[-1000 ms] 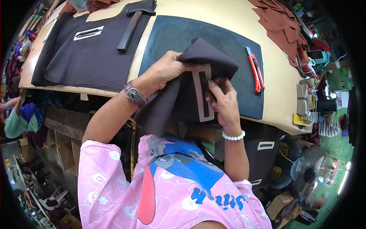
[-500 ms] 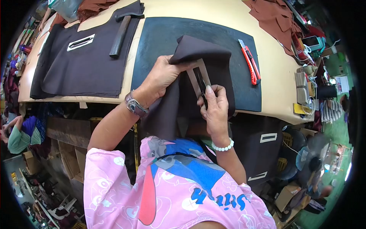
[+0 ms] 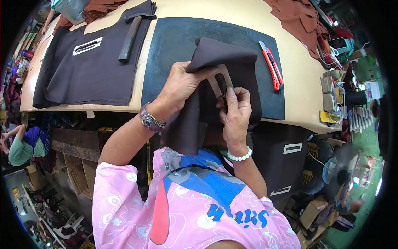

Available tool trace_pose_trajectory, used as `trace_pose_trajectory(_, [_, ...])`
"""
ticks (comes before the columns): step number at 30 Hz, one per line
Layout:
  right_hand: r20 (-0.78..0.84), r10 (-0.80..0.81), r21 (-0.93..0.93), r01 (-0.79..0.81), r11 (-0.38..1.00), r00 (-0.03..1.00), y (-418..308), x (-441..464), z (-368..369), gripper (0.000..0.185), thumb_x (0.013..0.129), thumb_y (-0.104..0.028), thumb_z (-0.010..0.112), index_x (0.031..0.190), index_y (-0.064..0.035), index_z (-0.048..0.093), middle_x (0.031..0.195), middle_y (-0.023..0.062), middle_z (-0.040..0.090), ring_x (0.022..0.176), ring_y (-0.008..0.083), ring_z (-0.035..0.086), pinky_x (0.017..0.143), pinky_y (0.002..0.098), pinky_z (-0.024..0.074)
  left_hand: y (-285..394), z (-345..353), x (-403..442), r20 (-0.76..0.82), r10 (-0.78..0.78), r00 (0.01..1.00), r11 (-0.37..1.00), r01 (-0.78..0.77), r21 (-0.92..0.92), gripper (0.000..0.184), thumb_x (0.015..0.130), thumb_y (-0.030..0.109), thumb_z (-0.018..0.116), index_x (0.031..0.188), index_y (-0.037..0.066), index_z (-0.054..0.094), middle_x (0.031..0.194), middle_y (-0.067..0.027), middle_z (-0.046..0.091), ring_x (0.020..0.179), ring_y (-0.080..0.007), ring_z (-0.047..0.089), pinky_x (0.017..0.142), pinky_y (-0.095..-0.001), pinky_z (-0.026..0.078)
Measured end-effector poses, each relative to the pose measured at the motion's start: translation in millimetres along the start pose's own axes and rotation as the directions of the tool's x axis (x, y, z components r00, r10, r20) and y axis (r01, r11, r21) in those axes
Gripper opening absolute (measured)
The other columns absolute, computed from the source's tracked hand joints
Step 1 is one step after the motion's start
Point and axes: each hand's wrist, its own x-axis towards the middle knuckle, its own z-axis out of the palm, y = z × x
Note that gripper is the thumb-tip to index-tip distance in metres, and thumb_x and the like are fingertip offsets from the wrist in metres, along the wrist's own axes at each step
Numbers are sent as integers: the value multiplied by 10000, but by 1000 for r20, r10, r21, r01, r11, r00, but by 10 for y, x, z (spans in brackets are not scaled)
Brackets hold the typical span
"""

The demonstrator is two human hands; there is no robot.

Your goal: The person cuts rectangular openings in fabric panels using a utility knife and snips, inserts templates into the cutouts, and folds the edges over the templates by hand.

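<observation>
A dark fabric piece [image 3: 224, 54] is held up over the table's front edge, its lower part hanging down. My left hand [image 3: 180, 85] grips its upper left part, thumb beside a pale rectangular frame [image 3: 227, 76] around a dark slot. My right hand [image 3: 235, 110] pinches at the frame's lower right side, with a thin dark object between thumb and fingers; whether this is a tool or the slot's fabric edge is too unclear to tell. Behind the fabric lies a dark cutting mat [image 3: 174, 41], with a red box cutter [image 3: 271, 68] on its right side.
Stacked dark fabric [image 3: 95, 74] with a hammer [image 3: 130, 41] on it lies at left. Reddish-brown fabric [image 3: 294, 20] is at the back right. More dark fabric [image 3: 273, 166] hangs below the table at right. A co-worker's arm [image 3: 16, 133] shows at far left.
Over the last second the fabric has been turned and bunched, and my right hand has shifted left along the pale frame. Since half a second ago the fabric has moved slightly right.
</observation>
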Motion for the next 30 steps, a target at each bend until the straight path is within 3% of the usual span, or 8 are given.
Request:
trace_pose_trajectory(14, [-23,-27,15,27,1000,999,0,14,-40,170,919,-177,572,935,-65,446,649,17,530,494,6,405,398,160,262,-7,39,4,28,-10,1000,1000,9,26,225,791,124,709,964,-9,652,868,-77,662,719,-123,639,633,-246,527])
trace_pose_trajectory(20, [6,129,115,-129,985,992,-204,-36,-113,165,911,-155,579,958,-58,455,653,-9,500,514,7,402,425,153,275,11,39,39,47,-82,996,997,83,-10,189,797,101,688,937,-23,662,863,-86,671,750,-127,631,666,-254,512])
trace_pose_trajectory(22, [59,-82,-28,84,996,995,-237,-25,-213,225,883,-118,613,1029,-26,468,640,-35,472,534,14,407,460,159,318,35,16,45,48,-107,993,994,107,-1,201,791,104,690,944,-24,662,867,-85,671,751,-129,634,673,-253,513])
trace_pose_trajectory(23, [79,-194,-184,205,961,978,-271,-16,-243,241,877,-112,621,1043,-10,480,634,-44,464,547,14,417,471,163,333,58,9,35,53,-133,990,991,133,0,207,788,106,692,947,-23,662,869,-84,671,751,-129,634,676,-252,512])
trace_pose_trajectory(24, [199,-258,-451,323,832,945,-365,1,-315,306,787,-23,675,1063,-17,545,618,-20,486,536,64,482,486,211,393,73,10,28,60,-160,985,987,160,1,213,784,108,694,949,-23,663,870,-82,671,751,-129,634,679,-251,511])
trace_pose_trajectory(25, [331,-389,-526,510,680,860,-390,68,-360,328,747,-6,680,1055,-32,567,620,-6,494,540,92,503,489,229,406,82,14,25,81,-175,981,985,174,10,212,784,102,689,961,-13,663,881,-81,671,765,-125,633,696,-251,510])
trace_pose_trajectory(28, [659,-463,-580,792,190,593,-494,236,-352,459,584,27,684,1021,-108,644,698,46,537,573,207,568,510,308,462,99,-3,10,151,-192,970,981,188,36,220,781,88,679,986,9,664,909,-76,670,800,-118,629,742,-253,504])
trace_pose_trajectory(30, [729,-450,-545,835,74,516,-525,299,-316,404,609,9,686,996,-102,650,746,35,548,574,195,572,502,310,460,63,-23,15,218,-172,961,985,166,48,229,774,87,680,991,13,664,925,-73,670,817,-120,626,769,-256,494])
